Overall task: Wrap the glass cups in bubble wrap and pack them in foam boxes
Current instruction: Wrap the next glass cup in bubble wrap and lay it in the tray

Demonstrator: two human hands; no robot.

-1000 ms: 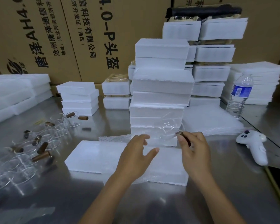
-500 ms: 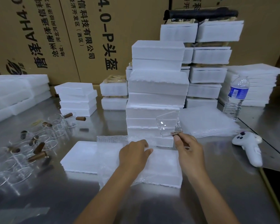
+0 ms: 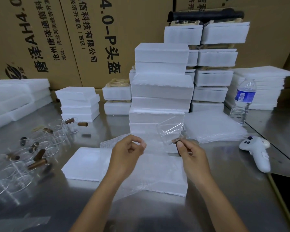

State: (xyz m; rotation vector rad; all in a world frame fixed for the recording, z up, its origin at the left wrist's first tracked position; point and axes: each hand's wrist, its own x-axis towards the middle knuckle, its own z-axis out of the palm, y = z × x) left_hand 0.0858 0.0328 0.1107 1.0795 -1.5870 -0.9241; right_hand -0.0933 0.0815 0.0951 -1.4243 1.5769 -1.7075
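- Clear glass cups with stubby brown handles lie crowded near the left edge of the brushed-steel tabletop
- A flat, rough-edged white foam slab lies mid-table toward the front edge, and a dimpled, translucent bubble wrap sheet is draped over its right part
- The left hand is raised over the slab, fingers curled, thumb and forefinger pinching the sheet's far edge
- A tall stack of blocky foam boxes stands just behind
- The right hand, palm down, pinches the brown handle of one glass cup, holding it tilted in the air above the sheet
- A white controller lies near the right edge
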